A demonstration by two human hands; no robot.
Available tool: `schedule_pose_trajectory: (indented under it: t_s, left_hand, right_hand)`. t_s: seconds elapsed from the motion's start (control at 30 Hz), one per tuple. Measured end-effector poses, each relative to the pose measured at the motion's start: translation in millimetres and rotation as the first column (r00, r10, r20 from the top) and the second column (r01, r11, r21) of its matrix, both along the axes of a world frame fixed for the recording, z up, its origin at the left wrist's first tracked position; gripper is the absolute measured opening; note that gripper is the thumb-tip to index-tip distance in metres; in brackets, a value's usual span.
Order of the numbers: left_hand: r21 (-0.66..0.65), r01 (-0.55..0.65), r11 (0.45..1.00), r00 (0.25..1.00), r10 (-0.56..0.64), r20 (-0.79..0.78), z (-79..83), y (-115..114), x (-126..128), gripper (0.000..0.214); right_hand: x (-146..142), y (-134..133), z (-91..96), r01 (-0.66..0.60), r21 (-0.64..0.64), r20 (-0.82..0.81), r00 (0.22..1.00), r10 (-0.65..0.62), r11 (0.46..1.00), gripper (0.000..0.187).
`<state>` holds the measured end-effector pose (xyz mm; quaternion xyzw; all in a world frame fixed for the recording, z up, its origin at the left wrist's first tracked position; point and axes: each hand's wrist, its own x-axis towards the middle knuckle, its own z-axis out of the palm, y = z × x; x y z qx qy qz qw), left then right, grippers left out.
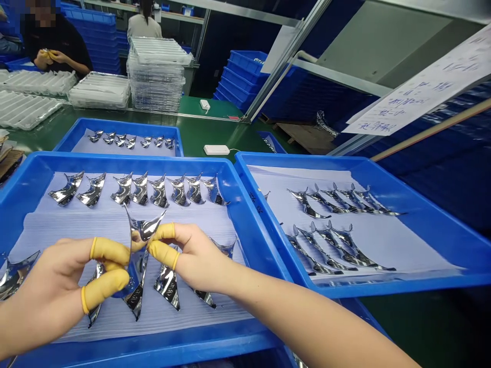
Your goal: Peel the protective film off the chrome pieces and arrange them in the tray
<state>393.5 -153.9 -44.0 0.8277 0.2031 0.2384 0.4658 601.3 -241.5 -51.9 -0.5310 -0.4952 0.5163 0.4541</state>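
Observation:
A shiny curved chrome trim piece (144,228) is held up over the near blue tray, its forked end upward. My right hand (192,255) pinches its right edge between thumb and forefinger. On the left side, my left hand (57,281) grips the same piece lower down, with thumb and forefinger against it. Yellow finger cots cover the gripping fingertips of both hands. Beneath the hands lie similar chrome pieces (168,286) on white sheeting in the blue tray (215,335). A row of more pieces (159,191) lines the tray's far side.
To the right, a second blue tray (383,286) bears two rows of chrome pieces. Behind stands another blue tray (146,123) with small pieces. Clear plastic trays (155,76) are stacked on the green table (199,128). A co-worker (57,41) sits across; another person (144,25) is farther back.

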Motion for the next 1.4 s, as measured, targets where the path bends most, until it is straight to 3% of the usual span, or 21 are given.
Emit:
schedule_pose_trajectory:
  t_s: [0.1,0.17,0.23,0.3,0.37,0.43,0.6,0.7,0.77,0.87,1.0,1.13,1.27,1.4]
  left_hand:
    - [-0.26,-0.075,0.963,0.996,0.059,-0.069,10.5,7,3,0.003]
    - [-0.295,-0.166,0.941,0.982,0.13,-0.136,20.2,15,3,0.005]
    - [-0.202,-0.272,0.941,0.946,0.223,-0.235,28.5,25,-4,0.013]
    - [0.01,-0.298,0.954,0.852,0.271,-0.448,32.4,34,-16,0.022]
    - [0.211,-0.203,0.956,0.675,0.293,-0.677,30.4,37,-31,0.024]
    - [0.323,-0.096,0.941,0.498,0.327,-0.803,22.7,35,-44,0.02]
    - [0.412,0.036,0.911,0.273,0.388,-0.88,-3.5,23,-58,0.021]
    - [0.411,0.087,0.907,0.224,0.384,-0.895,-5.3,23,-51,0.024]
    - [0.403,0.11,0.909,0.244,0.369,-0.897,-1.4,25,-40,0.028]
    - [0.36,0.155,0.92,0.338,0.293,-0.894,-0.5,29,-15,0.03]
    - [0.298,0.205,0.932,0.404,0.197,-0.893,-17.0,32,16,0.03]
    - [0.251,0.167,0.953,0.469,0.147,-0.871,-26.1,40,22,0.022]
    - [0.142,0.042,0.989,0.671,0.077,-0.738,-6.8,50,12,0.016]
    - [-0.125,0.003,0.992,0.904,-0.056,-0.423,18.7,45,9,0.021]
  right_hand:
    - [0,1,-1.1,-0.013,-0.009,0.023,1.0,0.013,1.0,0.008]
    - [1,3,-1.7,-0.01,-0.015,0.049,0.999,0.01,1.0,0.013]
    - [2,4,-2.1,0.009,-0.021,0.076,0.997,-0.007,1.0,0.017]
    - [2,5,-2.2,0.021,-0.022,0.096,0.995,-0.019,1.0,0.018]
    - [1,5,-2.0,0.013,-0.026,0.109,0.994,-0.01,1.0,0.019]
    - [0,4,-1.3,-0.012,-0.013,0.123,0.992,0.014,1.0,0.019]
    - [-4,-1,2.0,-0.063,0.035,0.193,0.98,0.055,0.997,0.016]
    - [-7,-3,4.1,-0.051,0.025,0.186,0.982,0.045,0.998,0.015]
    - [-8,-4,5.2,-0.043,0.011,0.165,0.985,0.041,0.999,0.016]
    - [-10,-5,6.1,-0.043,-0.01,0.15,0.988,0.044,0.999,0.017]
    - [-11,-4,6.1,-0.039,-0.005,0.163,0.986,0.039,0.999,0.017]
    - [-9,-5,7.2,-0.052,0.028,0.194,0.98,0.046,0.998,0.018]
    - [-7,-6,9.2,-0.077,0.064,0.258,0.965,0.058,0.995,0.019]
    - [-4,-3,7.1,-0.124,-0.034,0.329,0.935,0.129,0.992,0.02]
